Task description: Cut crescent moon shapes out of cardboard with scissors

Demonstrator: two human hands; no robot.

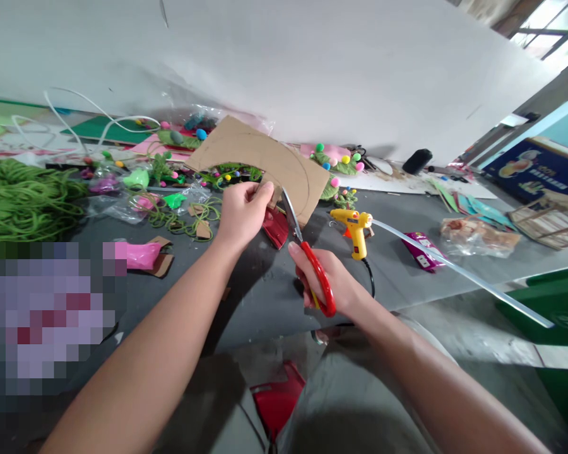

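My left hand (243, 211) pinches the lower edge of a curved brown cardboard piece (265, 161), holding it up above the grey table (260, 290). A drawn arc line runs across the cardboard. My right hand (329, 284) grips red-handled scissors (312, 265); their metal blades point up and meet the cardboard's edge right beside my left fingers. Both hands are closed on what they hold.
A yellow glue gun (355, 228) with a long clear stick stands right of the scissors. Green cord (21, 198) is piled at the left, with pom-poms, felt pieces and plastic bags behind. Red scraps (275, 226) lie below the cardboard. A green bin (549, 302) is at the right.
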